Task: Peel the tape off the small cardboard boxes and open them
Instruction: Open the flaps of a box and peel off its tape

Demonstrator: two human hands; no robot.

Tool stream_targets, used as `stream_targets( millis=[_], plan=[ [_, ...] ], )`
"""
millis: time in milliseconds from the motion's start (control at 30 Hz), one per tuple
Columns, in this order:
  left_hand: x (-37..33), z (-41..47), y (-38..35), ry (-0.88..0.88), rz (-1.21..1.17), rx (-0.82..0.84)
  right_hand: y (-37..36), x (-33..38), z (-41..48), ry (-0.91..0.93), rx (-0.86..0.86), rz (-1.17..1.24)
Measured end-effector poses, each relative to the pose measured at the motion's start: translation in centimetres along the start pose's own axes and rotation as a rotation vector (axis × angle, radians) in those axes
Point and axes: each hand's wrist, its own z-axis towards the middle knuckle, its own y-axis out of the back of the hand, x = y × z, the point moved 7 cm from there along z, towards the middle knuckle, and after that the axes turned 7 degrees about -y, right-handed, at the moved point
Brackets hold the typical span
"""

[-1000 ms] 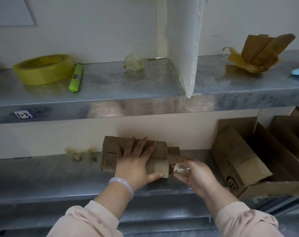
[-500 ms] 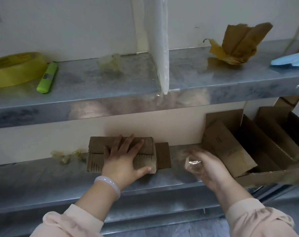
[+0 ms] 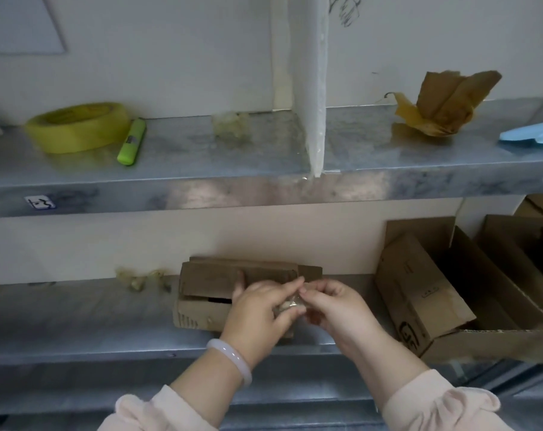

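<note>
A small brown cardboard box [image 3: 208, 290] lies on the lower metal shelf [image 3: 77, 318], its top flap slightly lifted with a dark gap under it. Just in front of the box's right end, my left hand [image 3: 257, 318] and my right hand [image 3: 335, 309] meet. Both pinch a crumpled piece of clear tape [image 3: 290, 304] between their fingertips. The hands hide the box's right end. A pale bangle sits on my left wrist.
Larger open cardboard boxes [image 3: 419, 293] stand at the right of the lower shelf. Crumpled tape scraps [image 3: 142, 278] lie left of the small box. The upper shelf carries a yellow tape roll [image 3: 77, 127], a green marker [image 3: 132, 141], a tape wad [image 3: 231, 126] and crumpled brown paper [image 3: 441, 104].
My left hand has lifted off the box top and come to the right hand. The right hand, holding the peeled tape, moved back left; both now hold the tape.
</note>
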Motion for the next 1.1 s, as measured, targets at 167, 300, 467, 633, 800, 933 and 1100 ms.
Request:
stream_targets(
  millis=[167, 300, 467, 633, 800, 933, 1100],
  plan=[
    [0.7, -0.1, 0.4, 0.055, -0.096, 0.019, -0.3, -0.2, -0.7, -0.02, 0.15, -0.023],
    [0.7, -0.5, 0.4, 0.047, -0.181, 0.04, -0.6, -0.2, -1.0, 0.015, 0.216, -0.106],
    [1.5, -1.1, 0.7, 0.051, -0.286, 0.004, -1.5, 0.2, -1.6, 0.054, 0.345, -0.219],
    [4.3, -1.5, 3.5, 0.237, -0.469, -0.049, -3.5, 0.6, -2.5, 0.187, 0.359, -0.424],
    [4.1, -1.9, 3.9, 0.271, -0.625, 0.021, -6.5, 1.0, -2.5, 0.478, 0.182, -0.51],
    [5.1, -3.1, 3.8, 0.402, -0.969, -0.013, -8.8, 1.1, -2.6, 0.747, -0.062, -0.788],
    [6.6, -3.8, 4.9, 0.538, -1.459, -0.112, -12.7, -0.1, -2.7, 0.927, -0.09, -1.008]
  ],
)
